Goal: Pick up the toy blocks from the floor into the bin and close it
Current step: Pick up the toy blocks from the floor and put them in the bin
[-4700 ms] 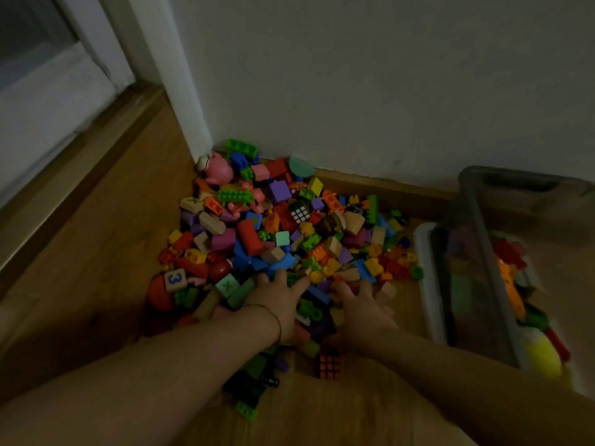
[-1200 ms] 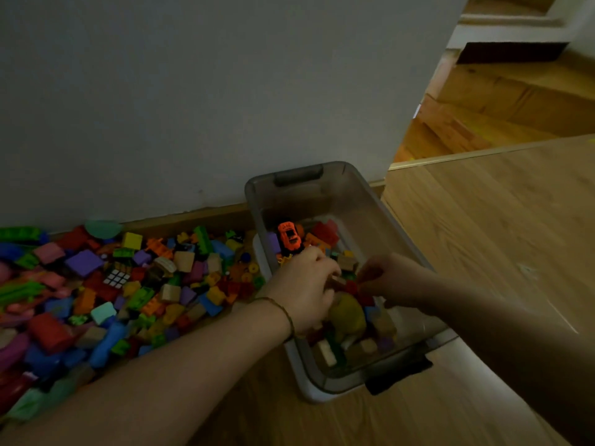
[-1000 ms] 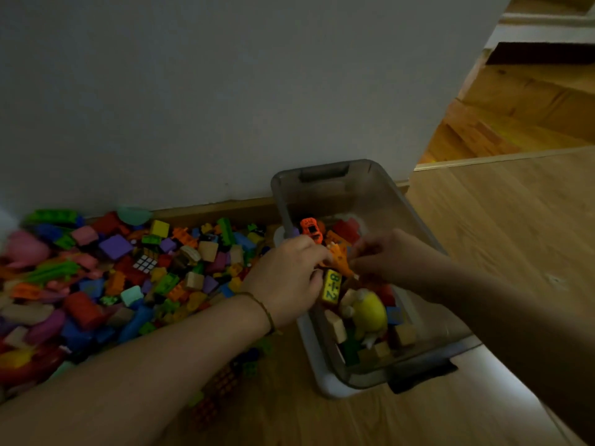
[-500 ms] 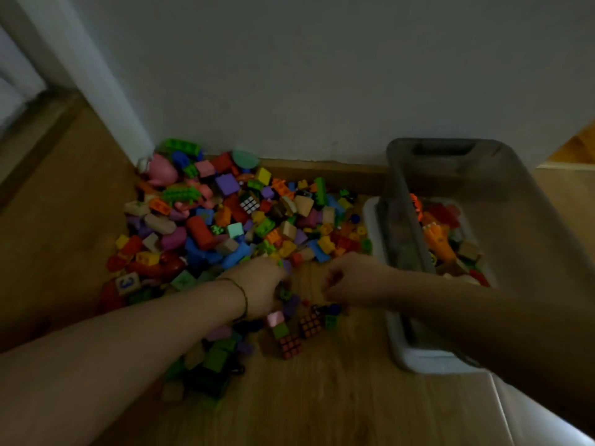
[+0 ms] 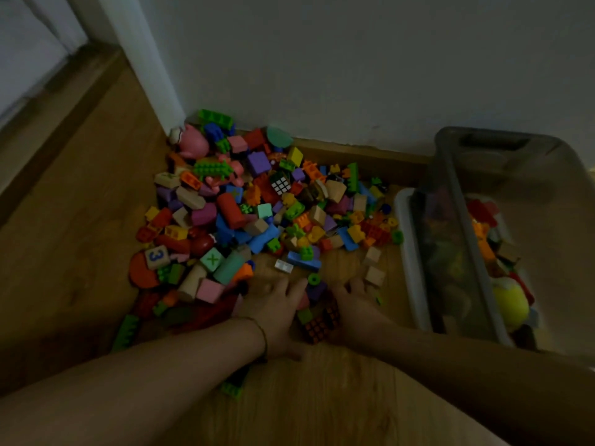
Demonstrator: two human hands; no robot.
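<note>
Wooden block point(image 5: 156, 257) marked 3, teal block point(image 5: 212, 259) marked X, left hand point(image 5: 273, 305), right hand point(image 5: 357, 305), grip apart

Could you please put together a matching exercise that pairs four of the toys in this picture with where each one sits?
Things:
1. pink toy
2. block marked 3
3. dark puzzle cube
4. yellow round toy

Places:
A. inside the bin
B. between the left hand and the right hand
C. at the far corner of the pile, near the wall
D. at the left edge of the pile

Pairs: 1-C, 2-D, 3-B, 4-A.
</note>
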